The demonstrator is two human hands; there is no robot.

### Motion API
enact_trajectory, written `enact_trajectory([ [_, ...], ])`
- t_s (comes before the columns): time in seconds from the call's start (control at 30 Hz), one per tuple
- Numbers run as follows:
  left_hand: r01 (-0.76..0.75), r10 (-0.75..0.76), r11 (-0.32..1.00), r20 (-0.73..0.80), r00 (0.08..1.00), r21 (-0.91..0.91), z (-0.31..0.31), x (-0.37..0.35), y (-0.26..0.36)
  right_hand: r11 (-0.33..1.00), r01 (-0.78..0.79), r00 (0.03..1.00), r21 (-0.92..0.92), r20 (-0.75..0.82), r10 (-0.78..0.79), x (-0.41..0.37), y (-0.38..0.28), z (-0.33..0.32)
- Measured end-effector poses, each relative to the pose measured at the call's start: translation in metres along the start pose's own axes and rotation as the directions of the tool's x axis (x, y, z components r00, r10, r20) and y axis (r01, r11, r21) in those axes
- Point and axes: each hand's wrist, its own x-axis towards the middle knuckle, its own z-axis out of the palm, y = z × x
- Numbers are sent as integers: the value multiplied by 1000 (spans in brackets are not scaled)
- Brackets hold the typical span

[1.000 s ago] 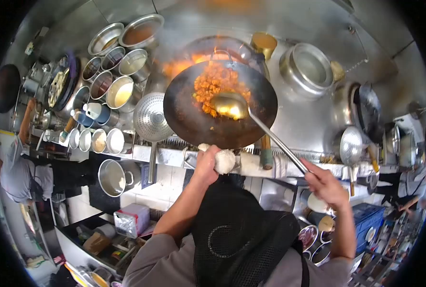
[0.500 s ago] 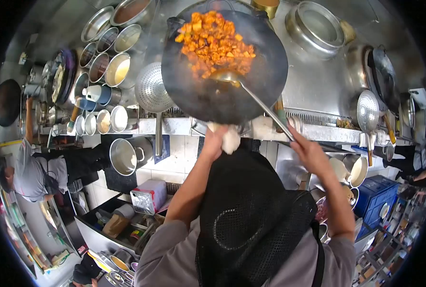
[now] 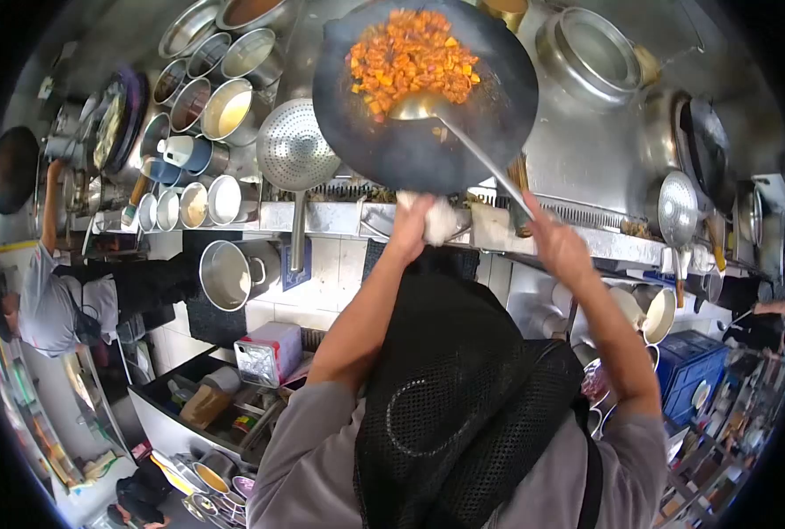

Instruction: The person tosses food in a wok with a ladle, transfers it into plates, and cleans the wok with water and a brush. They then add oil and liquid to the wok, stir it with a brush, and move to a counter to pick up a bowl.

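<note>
A dark wok (image 3: 383, 154) holds a heap of orange-red diced food (image 3: 410, 62) toward its far side. My left hand (image 3: 412, 231) is closed around a white cloth (image 3: 440, 220) at the wok's near edge; the handle or rim under the cloth is hidden. My right hand (image 3: 558, 247) is wrapped round the long handle of a metal ladle (image 3: 417, 108). The bowl of the ladle lies inside the wok, against the near side of the food.
Left of the wok are a perforated strainer (image 3: 299, 145) and several metal containers (image 3: 230, 115). A bamboo brush (image 3: 520, 189) stands right of it. A large pot (image 3: 226, 275) sits lower left. Another person (image 3: 66, 304) is at far left.
The wok has shifted up and slightly right, with my left hand and the cloth moving the same way. The food is gathered more tightly. My right hand has moved slightly up with the ladle.
</note>
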Motion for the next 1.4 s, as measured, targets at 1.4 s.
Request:
enact_trajectory([
  [1.4, 48, -54, 998, -158, 986, -42, 28, 10, 83, 886, 82, 972, 457, -233, 30, -56, -44, 11],
])
